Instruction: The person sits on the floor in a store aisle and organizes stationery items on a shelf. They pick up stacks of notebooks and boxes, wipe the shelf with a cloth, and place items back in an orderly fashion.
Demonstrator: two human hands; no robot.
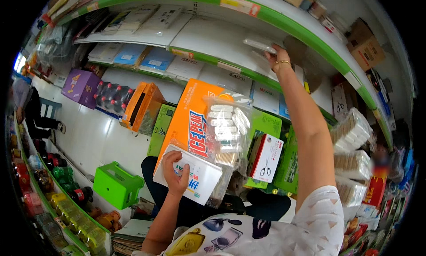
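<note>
My right hand (279, 58) reaches over the upper white shelf (213, 30) and grips a slim pack in clear plastic (259, 46); its contents are too small to tell. My left hand (177, 176) rests on a white packet with coloured print (203, 181), its fingers loosely bent and apart. Beneath that packet is an orange carton (181, 114), in front of my lap. A clear zip bag (229, 123) lies on the carton, filled with small whitish bundles and a tan stack. Right of the bag is a white box with a scissors picture (268, 158).
Paper packs (184, 66) line the lower shelf. Left stand a purple box (81, 88), wrapped dark bottles (113, 98) and a green plastic stool (116, 186). Wrapped tan stacks (349, 161) rise beside my right arm. A shelf of drinks (71, 209) and another person (28, 103) are at far left.
</note>
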